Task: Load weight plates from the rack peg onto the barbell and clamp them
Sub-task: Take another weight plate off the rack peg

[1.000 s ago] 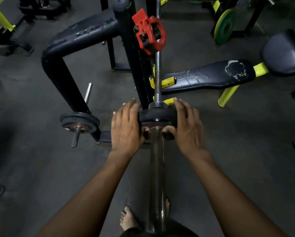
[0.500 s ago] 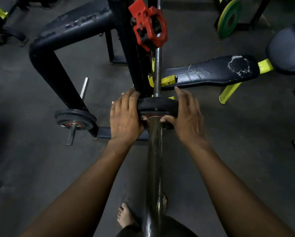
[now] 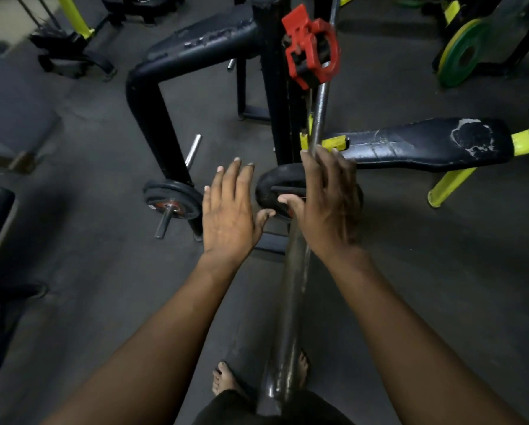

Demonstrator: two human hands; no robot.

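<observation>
The barbell (image 3: 290,296) runs from near my body away up the middle of the view. A black weight plate (image 3: 277,187) sits on its sleeve, pushed far along. My left hand (image 3: 231,211) hovers just left of the plate with fingers straight, off the plate. My right hand (image 3: 329,199) lies over the plate's right side with spread fingers, its thumb at the plate's face. A red clamp collar (image 3: 310,47) hangs on the rack upright above. More black plates (image 3: 172,200) sit on a low rack peg at the left.
The black rack frame (image 3: 152,118) stands behind the plates. A worn black bench pad (image 3: 425,144) with yellow frame lies to the right. A green and yellow plate (image 3: 461,53) leans at the far right. My bare feet (image 3: 226,378) stand below the bar.
Both hands held the plate's sides and pushed it along the sleeve. Now my left hand has come off it and opened; my right hand has loosened over it.
</observation>
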